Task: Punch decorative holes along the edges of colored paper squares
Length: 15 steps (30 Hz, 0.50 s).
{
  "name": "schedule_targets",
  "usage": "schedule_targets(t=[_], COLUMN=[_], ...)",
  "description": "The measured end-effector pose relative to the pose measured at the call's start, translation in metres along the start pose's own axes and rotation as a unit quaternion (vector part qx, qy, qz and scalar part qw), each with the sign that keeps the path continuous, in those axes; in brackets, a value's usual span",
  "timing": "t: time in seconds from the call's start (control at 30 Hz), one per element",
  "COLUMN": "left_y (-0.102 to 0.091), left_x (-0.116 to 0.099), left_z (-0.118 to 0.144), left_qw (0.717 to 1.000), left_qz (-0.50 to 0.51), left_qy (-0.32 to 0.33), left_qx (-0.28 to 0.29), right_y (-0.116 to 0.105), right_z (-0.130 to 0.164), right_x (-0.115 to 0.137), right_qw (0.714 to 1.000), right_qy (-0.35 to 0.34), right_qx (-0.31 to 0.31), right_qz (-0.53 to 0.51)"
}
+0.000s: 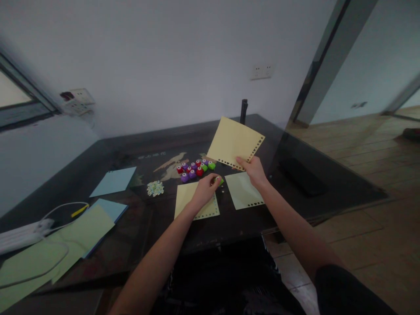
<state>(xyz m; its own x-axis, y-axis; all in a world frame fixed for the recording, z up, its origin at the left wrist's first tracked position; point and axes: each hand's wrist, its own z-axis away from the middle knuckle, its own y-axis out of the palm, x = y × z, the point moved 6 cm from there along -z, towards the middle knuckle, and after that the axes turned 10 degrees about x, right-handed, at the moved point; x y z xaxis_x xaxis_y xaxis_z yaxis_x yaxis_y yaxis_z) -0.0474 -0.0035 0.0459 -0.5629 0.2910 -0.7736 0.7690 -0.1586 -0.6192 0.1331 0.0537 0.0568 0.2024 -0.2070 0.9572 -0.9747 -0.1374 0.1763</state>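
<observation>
Right hand (254, 171) pinches the pale yellow square paper sheet with a punched heart border (234, 142) at its lower edge, thumb on the near face, fingers behind. The sheet is held up off the dark glossy tabletop (229, 218), tilted, above the cluster of craft punches.

Left hand (206, 189) rests on a second yellow paper sheet with a scalloped punched edge (187, 197), lying flat on the tabletop. Its fingers close on a small green plastic craft punch (219, 180) at that sheet's far right corner.

Handling, my read:
- Paper: very light, thin, floppy. Stays flat now since it's held near an edge mid-span; would likely sag if held by a corner. The perforated border is the weak spot and tears easily, so grip just inside the holes.
- Punch: small, rigid, smooth plastic. Needs a firm pinch from the sides; could slip.

Also on the tabletop:
- a pale green paper sheet with punched edge (243, 190) below the right hand
- a group of red, purple and green small punches (195, 169)
- a little pile of punched-out paper bits (155, 188)
- light blue sheets (113, 181) and large green sheets (49, 253) at left
- a white cable with a yellow tip (65, 210)

Hard to make out:
- punch shapes too small to tell
- right fingertips hidden behind the sheet
- most of the green punch covered by the left fingers
- left side blurred; the white object at far left is cut off by the frame
- dark upright post (243, 111) behind the sheet is unidentifiable
</observation>
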Motion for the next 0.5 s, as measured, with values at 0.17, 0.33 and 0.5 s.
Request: schedule_targets(t=[0.17,0.33,0.5], left_y=[-0.001,0.001,0.003], left_x=[0.0,-0.009,-0.017], left_z=[-0.002,-0.009,-0.04], left_qw=[0.991,0.988,0.998], left_qz=[0.133,0.146,-0.012], left_qy=[-0.012,-0.001,0.03], left_qx=[0.003,0.051,0.054], right_y=[-0.017,-0.032,-0.048], right_z=[-0.003,0.0,0.013], right_x=[0.009,0.023,0.034], right_qw=[0.998,0.997,0.998], right_qy=[-0.01,-0.016,-0.014], right_qx=[-0.056,-0.074,-0.065], right_qz=[-0.004,-0.032,-0.021])
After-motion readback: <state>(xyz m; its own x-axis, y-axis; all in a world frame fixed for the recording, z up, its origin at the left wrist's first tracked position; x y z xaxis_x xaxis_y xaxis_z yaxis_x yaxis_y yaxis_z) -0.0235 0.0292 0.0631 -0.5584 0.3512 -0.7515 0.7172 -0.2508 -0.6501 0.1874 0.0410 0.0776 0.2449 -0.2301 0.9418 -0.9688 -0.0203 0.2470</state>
